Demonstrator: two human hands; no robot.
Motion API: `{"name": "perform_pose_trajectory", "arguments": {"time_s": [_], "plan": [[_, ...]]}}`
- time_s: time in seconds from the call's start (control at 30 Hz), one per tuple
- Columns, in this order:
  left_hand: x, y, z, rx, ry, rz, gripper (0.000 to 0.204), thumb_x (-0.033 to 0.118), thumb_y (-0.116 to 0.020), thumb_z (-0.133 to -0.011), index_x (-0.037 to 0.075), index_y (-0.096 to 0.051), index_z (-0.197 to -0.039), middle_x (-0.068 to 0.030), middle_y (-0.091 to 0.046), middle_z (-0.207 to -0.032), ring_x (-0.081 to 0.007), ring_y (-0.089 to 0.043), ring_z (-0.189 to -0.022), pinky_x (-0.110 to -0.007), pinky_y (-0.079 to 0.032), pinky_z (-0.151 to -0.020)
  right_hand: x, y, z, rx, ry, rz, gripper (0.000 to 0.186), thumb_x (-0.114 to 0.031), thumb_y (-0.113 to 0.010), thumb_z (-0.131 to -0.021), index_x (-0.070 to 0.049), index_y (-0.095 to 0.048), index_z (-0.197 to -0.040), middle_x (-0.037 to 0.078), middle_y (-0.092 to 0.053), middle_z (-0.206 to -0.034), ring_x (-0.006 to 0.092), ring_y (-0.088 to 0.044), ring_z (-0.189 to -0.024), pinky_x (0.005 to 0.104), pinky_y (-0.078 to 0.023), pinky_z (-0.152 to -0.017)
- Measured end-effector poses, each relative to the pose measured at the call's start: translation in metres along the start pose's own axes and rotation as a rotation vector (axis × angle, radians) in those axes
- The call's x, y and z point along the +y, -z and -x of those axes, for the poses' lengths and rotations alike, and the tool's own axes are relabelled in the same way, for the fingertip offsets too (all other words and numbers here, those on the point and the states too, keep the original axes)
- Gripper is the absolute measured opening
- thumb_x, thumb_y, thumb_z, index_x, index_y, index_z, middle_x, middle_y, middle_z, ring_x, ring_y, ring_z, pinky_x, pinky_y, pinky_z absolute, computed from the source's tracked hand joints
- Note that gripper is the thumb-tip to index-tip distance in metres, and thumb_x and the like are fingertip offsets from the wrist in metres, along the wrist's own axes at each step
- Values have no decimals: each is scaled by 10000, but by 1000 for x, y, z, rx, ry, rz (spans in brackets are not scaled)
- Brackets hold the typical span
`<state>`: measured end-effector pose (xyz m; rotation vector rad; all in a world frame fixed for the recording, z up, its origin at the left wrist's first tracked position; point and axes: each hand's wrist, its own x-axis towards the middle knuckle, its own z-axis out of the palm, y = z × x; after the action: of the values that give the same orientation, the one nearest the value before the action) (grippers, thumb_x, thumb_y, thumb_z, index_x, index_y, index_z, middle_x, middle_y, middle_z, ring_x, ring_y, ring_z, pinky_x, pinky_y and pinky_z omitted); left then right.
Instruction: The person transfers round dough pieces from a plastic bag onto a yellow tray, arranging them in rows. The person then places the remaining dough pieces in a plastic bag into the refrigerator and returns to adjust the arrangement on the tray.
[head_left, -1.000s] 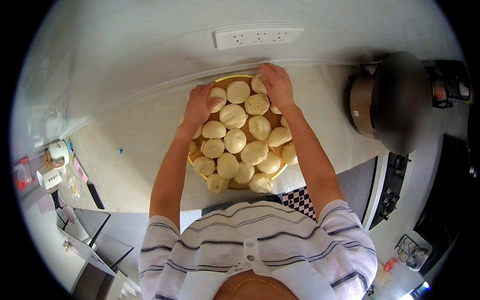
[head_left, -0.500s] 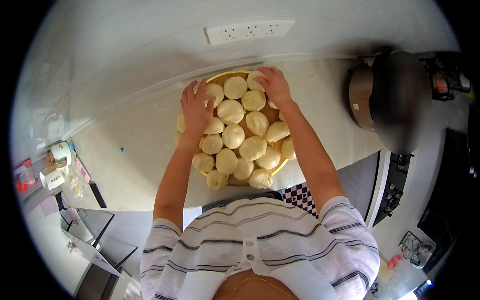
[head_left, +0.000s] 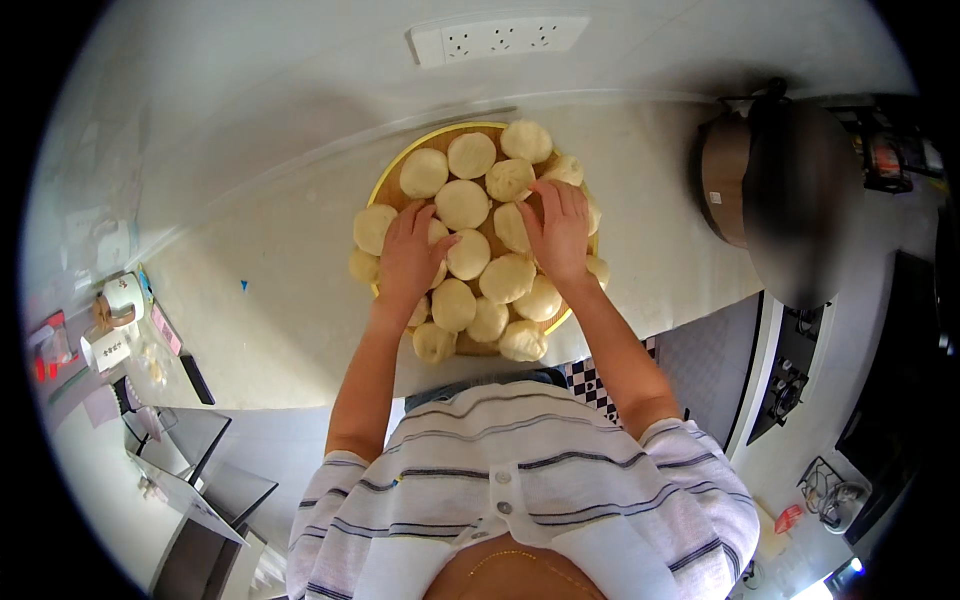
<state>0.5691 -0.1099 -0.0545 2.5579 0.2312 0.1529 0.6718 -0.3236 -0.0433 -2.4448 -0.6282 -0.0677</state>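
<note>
Pale round dough buns (head_left: 462, 205), some with gathered pleats, crowd a round wooden-coloured tray (head_left: 384, 187) with a yellow rim. My left hand (head_left: 411, 258) lies over the left-middle buns. Its fingers point away from me, and a bun (head_left: 437, 232) shows between fingers and thumb. On the right, my right hand (head_left: 562, 235) is over the tray with thumb and fingers apart. Its thumb is close to a bun (head_left: 510, 228), and bare tray shows in the gap. Buns beneath both palms are partly hidden. At the tray's left edge, two buns (head_left: 374, 229) overhang the rim.
The tray stands on a pale counter (head_left: 260, 230) against a wall with a socket strip (head_left: 500, 40). A brown pot (head_left: 722, 180) and a blurred dark round shape stand at right. A white mug (head_left: 122, 298) and a black strip-like object (head_left: 196, 380) lie left.
Both hands have come toward me from the tray's far edge to its middle. The far buns that they covered now show. The view has shifted slightly.
</note>
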Motion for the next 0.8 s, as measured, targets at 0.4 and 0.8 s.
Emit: {"name": "perform_pose_trajectory", "arguments": {"time_s": [0.4,0.8], "plan": [[-2,45,5,-132,228,502,491,140,-711,-872,49,-550,-1327,-113,-582,-1308,-282,-548,-1188,-378,-460,-987,15,-12,33,-89,3,158,494,-298,-795,-754,-96,-591,-1156,70,-686,-923,248,-634,-944,469,-274,-1154],[-5,56,-6,-122,600,1478,435,216,-520,-1028,-41,-469,-1376,-116,-595,-1285,-196,-591,-1160,-358,-501,-1007,18,-7,36,-35,4,-16,432,-170,-795,-728,-120,-623,-1121,80,-669,-957,266,-624,-960,487,-280,-1141]]}}
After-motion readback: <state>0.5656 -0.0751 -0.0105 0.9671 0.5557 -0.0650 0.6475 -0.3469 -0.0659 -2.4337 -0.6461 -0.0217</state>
